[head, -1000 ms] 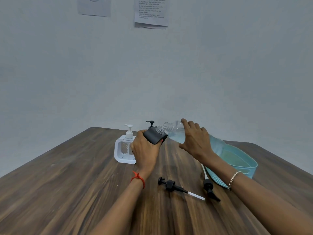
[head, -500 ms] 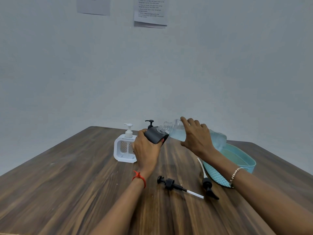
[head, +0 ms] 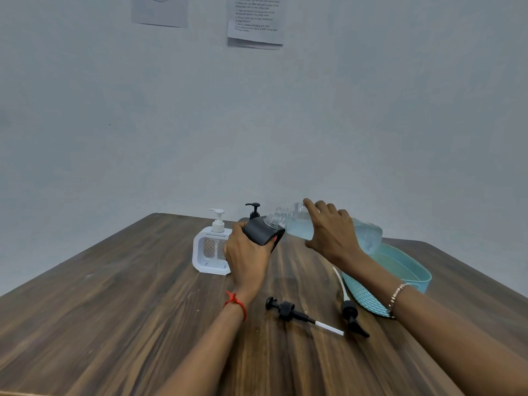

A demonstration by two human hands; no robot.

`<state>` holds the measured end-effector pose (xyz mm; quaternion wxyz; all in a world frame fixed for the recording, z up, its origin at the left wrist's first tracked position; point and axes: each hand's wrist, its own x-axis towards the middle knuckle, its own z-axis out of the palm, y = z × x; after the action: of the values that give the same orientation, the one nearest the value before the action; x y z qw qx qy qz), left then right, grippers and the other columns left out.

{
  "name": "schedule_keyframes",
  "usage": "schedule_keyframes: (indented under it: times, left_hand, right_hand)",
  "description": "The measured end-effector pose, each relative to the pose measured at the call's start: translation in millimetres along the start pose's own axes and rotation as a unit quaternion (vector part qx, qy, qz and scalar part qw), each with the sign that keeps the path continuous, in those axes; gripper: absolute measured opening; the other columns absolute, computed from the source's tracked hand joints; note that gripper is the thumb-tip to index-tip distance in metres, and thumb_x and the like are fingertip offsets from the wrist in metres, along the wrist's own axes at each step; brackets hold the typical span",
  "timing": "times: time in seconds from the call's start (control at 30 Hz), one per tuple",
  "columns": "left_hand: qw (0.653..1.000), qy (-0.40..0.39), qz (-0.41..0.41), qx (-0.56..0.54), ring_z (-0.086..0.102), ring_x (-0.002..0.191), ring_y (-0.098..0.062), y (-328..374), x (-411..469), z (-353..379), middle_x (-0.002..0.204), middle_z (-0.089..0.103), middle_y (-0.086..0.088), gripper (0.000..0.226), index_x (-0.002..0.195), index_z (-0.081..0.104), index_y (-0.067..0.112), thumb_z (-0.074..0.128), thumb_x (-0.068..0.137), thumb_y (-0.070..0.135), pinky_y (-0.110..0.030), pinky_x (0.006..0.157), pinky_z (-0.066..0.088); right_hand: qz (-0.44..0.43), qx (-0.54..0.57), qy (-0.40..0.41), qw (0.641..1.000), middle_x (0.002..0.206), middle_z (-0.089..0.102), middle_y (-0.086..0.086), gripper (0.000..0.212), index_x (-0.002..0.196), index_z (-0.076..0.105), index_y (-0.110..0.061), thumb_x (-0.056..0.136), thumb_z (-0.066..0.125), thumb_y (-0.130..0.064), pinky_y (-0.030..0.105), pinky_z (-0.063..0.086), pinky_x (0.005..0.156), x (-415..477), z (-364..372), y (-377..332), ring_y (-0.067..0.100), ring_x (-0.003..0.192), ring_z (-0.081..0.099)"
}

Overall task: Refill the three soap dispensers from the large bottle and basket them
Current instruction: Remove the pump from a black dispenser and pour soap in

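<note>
My left hand (head: 246,260) grips a black dispenser bottle (head: 261,231), tilted toward the right with its top open. My right hand (head: 333,234) holds the large clear bottle (head: 297,224) of pale blue liquid on its side, its open neck touching the black bottle's mouth. A white pump dispenser (head: 211,247) stands on the table behind my left hand. Another black dispenser (head: 253,210) with its pump on stands behind the held one, mostly hidden. Two loose black pumps lie on the table: one (head: 297,314) in the middle, one (head: 351,310) beside the teal basket (head: 414,277).
The wooden table (head: 128,310) runs to a far edge just behind the dispensers, close to a grey wall. Papers (head: 254,21) hang high on that wall. The basket sits at the right, partly under my right forearm.
The large bottle has tipped slightly further toward the black bottle. Both hands stay in nearly the same place.
</note>
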<state>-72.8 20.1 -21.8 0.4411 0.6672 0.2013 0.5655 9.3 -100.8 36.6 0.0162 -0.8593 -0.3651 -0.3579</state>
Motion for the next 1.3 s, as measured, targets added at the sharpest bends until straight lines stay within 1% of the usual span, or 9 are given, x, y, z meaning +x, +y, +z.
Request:
schedule_keyframes:
  times: [0.1, 0.2, 0.4, 0.63, 0.77, 0.9, 0.97, 1.1, 1.3]
  left_hand:
    - [1.0, 0.003, -0.008, -0.001, 0.059, 0.092, -0.025, 0.2, -0.1, -0.3, 0.096, 0.065, -0.007, 0.06, 0.102, 0.056, 0.007, 0.083, 0.061, 0.042, -0.036, 0.077, 0.047]
    - [1.0, 0.004, -0.012, -0.003, 0.058, 0.093, -0.025, -0.1, -0.5, -1.4, 0.098, 0.065, -0.008, 0.06, 0.103, 0.056, 0.006, 0.084, 0.061, 0.04, -0.034, 0.078, 0.046]
    - [1.0, 0.008, -0.016, -0.006, 0.058, 0.094, -0.024, 0.2, -0.5, -2.9, 0.099, 0.065, -0.008, 0.06, 0.103, 0.056, 0.006, 0.084, 0.061, 0.039, -0.029, 0.074, 0.042]
    - [1.0, 0.007, -0.018, -0.003, 0.058, 0.092, -0.023, -1.4, 0.1, -4.9, 0.098, 0.065, -0.008, 0.059, 0.104, 0.056, 0.005, 0.084, 0.062, 0.036, -0.028, 0.073, 0.041]
    - [1.0, 0.007, -0.025, -0.003, 0.057, 0.093, -0.023, -2.5, 0.6, -5.7, 0.099, 0.064, -0.008, 0.059, 0.104, 0.055, 0.005, 0.084, 0.063, 0.035, -0.026, 0.073, 0.04]
    - [1.0, 0.007, -0.027, -0.004, 0.057, 0.094, -0.022, -3.9, 1.2, -6.7, 0.1, 0.064, -0.008, 0.059, 0.106, 0.056, 0.005, 0.084, 0.062, 0.034, -0.027, 0.075, 0.042]
    - [0.999, 0.007, -0.031, -0.005, 0.057, 0.091, -0.021, -4.7, 1.3, -7.5, 0.099, 0.064, -0.008, 0.058, 0.105, 0.056, 0.005, 0.084, 0.062, 0.033, -0.03, 0.075, 0.044]
    - [0.999, 0.012, -0.032, -0.002, 0.048, 0.081, -0.013, -4.7, 1.5, -7.9, 0.094, 0.063, -0.006, 0.056, 0.102, 0.057, 0.005, 0.085, 0.062, 0.032, -0.025, 0.069, 0.037]
    - [0.999, 0.012, -0.034, -0.008, 0.049, 0.08, -0.013, -6.7, 1.4, -8.6, 0.091, 0.062, -0.004, 0.055, 0.101, 0.057, 0.005, 0.085, 0.061, 0.031, -0.027, 0.069, 0.039]
  right_hand:
    - [-0.001, 0.0, -0.001, 1.0, 0.125, 0.053, 0.016, 0.076, 0.138, 0.032, -0.01, 0.074, 0.072, -0.023, 0.043, 0.041, 0.088, -0.2, 0.1, -0.6, 0.035, 0.109, 0.052]
    - [-0.003, 0.001, -0.001, 1.0, 0.124, 0.053, 0.016, 0.075, 0.138, 0.032, -0.011, 0.075, 0.071, -0.022, 0.043, 0.041, 0.088, 0.1, -0.6, -1.8, 0.034, 0.109, 0.051]
    - [-0.005, -0.006, -0.002, 1.0, 0.124, 0.053, 0.015, 0.075, 0.138, 0.032, -0.011, 0.075, 0.071, -0.022, 0.042, 0.041, 0.086, 0.6, -2.1, -3.3, 0.034, 0.108, 0.052]
    - [-0.008, -0.007, -0.006, 1.0, 0.126, 0.051, 0.015, 0.073, 0.139, 0.03, -0.012, 0.077, 0.068, -0.022, 0.042, 0.041, 0.088, 0.3, -3.0, -5.6, 0.033, 0.11, 0.05]
    - [-0.01, -0.006, -0.006, 1.0, 0.124, 0.053, 0.016, 0.074, 0.138, 0.033, -0.011, 0.075, 0.07, -0.02, 0.043, 0.041, 0.087, 0.5, -3.5, -7.4, 0.035, 0.109, 0.052]
    - [-0.013, -0.004, -0.009, 1.0, 0.123, 0.053, 0.016, 0.074, 0.137, 0.033, -0.01, 0.074, 0.071, -0.02, 0.043, 0.041, 0.087, 0.7, -4.2, -9.1, 0.035, 0.108, 0.051]
    - [-0.015, -0.008, -0.007, 1.0, 0.123, 0.053, 0.016, 0.073, 0.137, 0.033, -0.01, 0.074, 0.07, -0.019, 0.042, 0.041, 0.086, 0.7, -4.5, -9.4, 0.035, 0.107, 0.052]
    - [-0.019, -0.008, -0.005, 1.0, 0.12, 0.055, 0.017, 0.074, 0.135, 0.036, -0.009, 0.072, 0.072, -0.018, 0.043, 0.042, 0.084, 0.9, -4.8, -10.4, 0.037, 0.104, 0.053]
    - [-0.021, -0.012, -0.007, 1.0, 0.12, 0.055, 0.019, 0.076, 0.135, 0.037, -0.008, 0.07, 0.074, -0.018, 0.044, 0.043, 0.083, 1.1, -3.1, -10.9, 0.038, 0.103, 0.054]
